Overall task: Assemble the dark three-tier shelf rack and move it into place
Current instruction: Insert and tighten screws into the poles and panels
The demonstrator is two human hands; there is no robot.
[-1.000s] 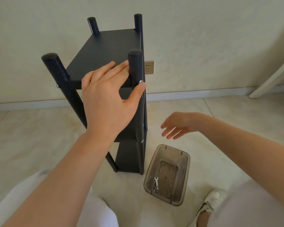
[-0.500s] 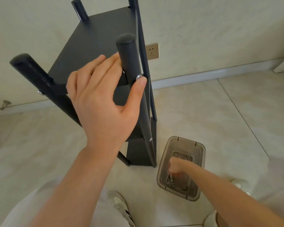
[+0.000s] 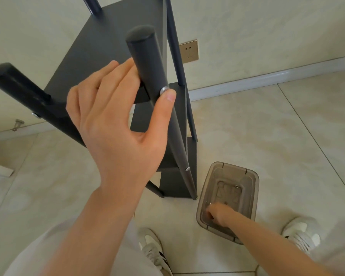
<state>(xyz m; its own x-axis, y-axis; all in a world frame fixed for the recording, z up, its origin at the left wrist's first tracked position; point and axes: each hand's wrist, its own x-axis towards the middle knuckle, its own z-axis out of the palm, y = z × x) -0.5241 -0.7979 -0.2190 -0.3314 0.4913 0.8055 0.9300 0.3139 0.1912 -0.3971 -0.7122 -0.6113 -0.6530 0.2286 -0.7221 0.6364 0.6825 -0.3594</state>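
Note:
The dark three-tier rack point(image 3: 112, 42) stands upright on the tiled floor, seen from above. My left hand point(image 3: 116, 124) holds its near right post point(image 3: 147, 62), fingers behind the post on the top shelf's edge and thumb tip against a silver bolt head point(image 3: 164, 90). My right hand point(image 3: 219, 214) reaches down into the smoky clear plastic bin point(image 3: 253, 176) beside the rack's foot, fingers curled at the bin's bottom. What they touch is hidden. One small screw point(image 3: 236, 186) lies further back in the bin.
A wall with a gold socket point(image 3: 189, 51) and a white baseboard point(image 3: 267, 76) runs just behind the rack. A door stop point(image 3: 18, 124) sticks out at the left. My shoes point(image 3: 153, 250) point(image 3: 301, 234) flank the bin.
My right hand dropped from mid-air into the bin and moved toward its near end. My head came closer over the rack. The left hand kept its hold on the post.

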